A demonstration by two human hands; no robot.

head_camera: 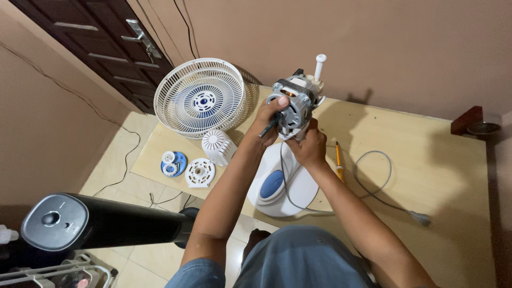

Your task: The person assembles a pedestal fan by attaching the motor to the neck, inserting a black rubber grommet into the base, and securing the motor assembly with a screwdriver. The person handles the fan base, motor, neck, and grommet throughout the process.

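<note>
A bare fan motor [295, 101] with a white knob on top stands on the white fan base [295, 188], which has a blue oval panel. My left hand [265, 124] grips the motor's front side, thumb near the dark shaft. Under the motor, my right hand [309, 146] holds its neck from the right. A grey power cord [376, 180] runs from the base across the wooden table [426, 202] to a plug.
A white fan grille [200, 97] leans at the table's back left. A white motor cover [218, 146], a round white plate [200, 172] and a blue-white cap [173, 163] lie near it. A yellow screwdriver [338, 161] lies right of the base. A black tower appliance [96, 221] stands lower left.
</note>
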